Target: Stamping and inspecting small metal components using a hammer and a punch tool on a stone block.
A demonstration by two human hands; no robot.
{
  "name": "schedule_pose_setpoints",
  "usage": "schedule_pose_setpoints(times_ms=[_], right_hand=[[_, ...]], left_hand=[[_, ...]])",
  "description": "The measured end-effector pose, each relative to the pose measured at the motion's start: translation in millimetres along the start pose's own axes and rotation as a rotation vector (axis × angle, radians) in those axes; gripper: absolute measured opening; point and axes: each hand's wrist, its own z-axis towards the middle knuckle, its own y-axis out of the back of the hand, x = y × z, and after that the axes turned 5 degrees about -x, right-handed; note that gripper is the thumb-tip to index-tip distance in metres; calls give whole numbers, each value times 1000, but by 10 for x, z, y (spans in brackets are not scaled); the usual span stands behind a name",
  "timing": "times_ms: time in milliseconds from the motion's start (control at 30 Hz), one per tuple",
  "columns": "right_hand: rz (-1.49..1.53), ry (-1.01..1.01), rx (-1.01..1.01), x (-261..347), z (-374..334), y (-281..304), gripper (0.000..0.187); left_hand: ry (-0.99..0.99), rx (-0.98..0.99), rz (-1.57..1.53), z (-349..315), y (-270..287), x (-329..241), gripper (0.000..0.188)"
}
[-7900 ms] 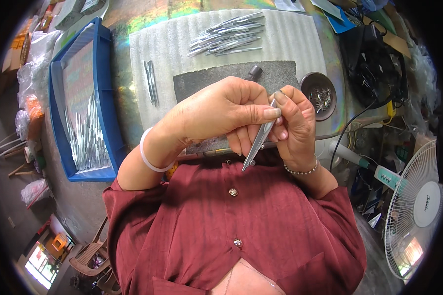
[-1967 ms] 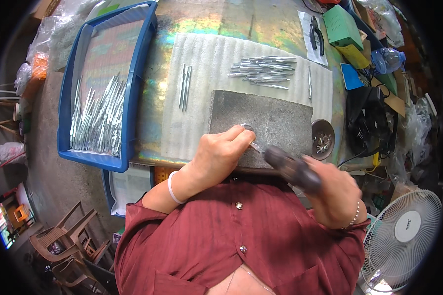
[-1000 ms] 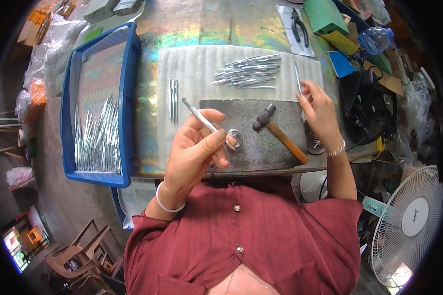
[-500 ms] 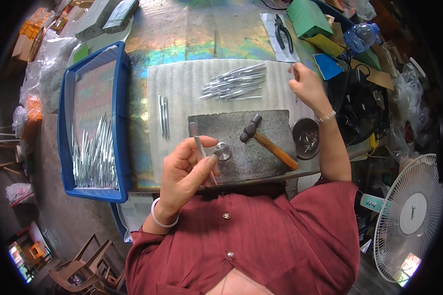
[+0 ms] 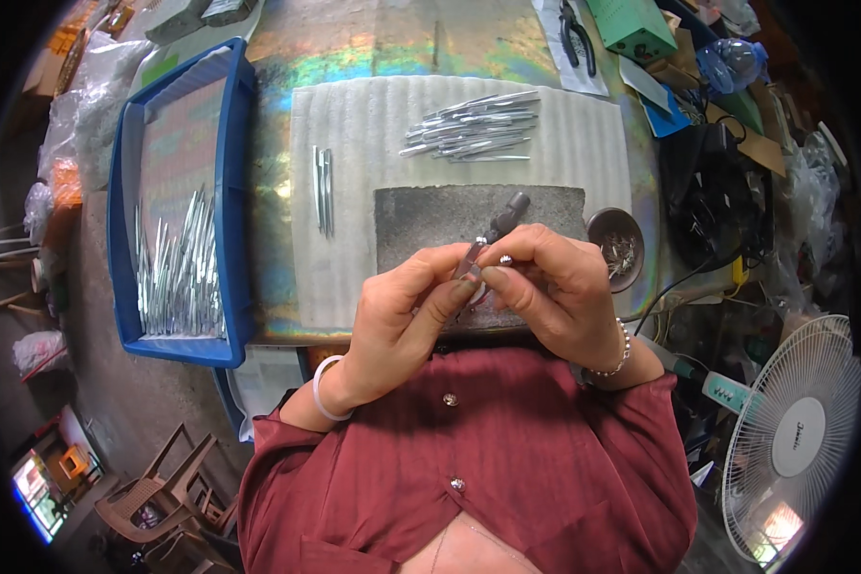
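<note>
In front of my chest, my left hand [image 5: 411,297] and my right hand [image 5: 555,287] meet at the fingertips. My left thumb and forefinger pinch a slim metal rod [image 5: 470,256], much of it covered by fingers. A small shiny metal piece [image 5: 505,259] shows between my right thumb and forefinger; its kind is too small to tell. Below them lies a dark grey slab [image 5: 421,215]. On it rests a hammer [image 5: 517,204], its head showing and its handle hidden behind my right hand. A round bowl [image 5: 595,222] of small metal bits stands beside the slab.
White foam sheet [image 5: 364,115] bears a pile of silvery rods [image 5: 478,124] and a few rods [image 5: 323,191] apart. At left is a blue tray [image 5: 234,191] of many rods. Pliers [image 5: 576,43], a green box [image 5: 631,29] and a fan [image 5: 796,435] are at right.
My right hand has come from the foam's right edge down to my left hand. My left hand has moved right with the rod, and the fingertips now meet.
</note>
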Motion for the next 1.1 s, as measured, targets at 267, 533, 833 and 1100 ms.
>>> schedule_pose_setpoints(times_ms=[267,533,833,1100], right_hand=[[-7,30,-152,18,15,-136,13],[-90,107,-87,15,-11,-115,13],[538,-458,8,-85,-4,-126,9],[474,-425,-36,-76,-85,-141,12]], left_hand=[[-151,15,88,-12,38,-32,21],[-200,49,238,-25,59,-48,20],[3,130,228,3,78,-107,8],[-39,100,137,-1,32,-96,10]])
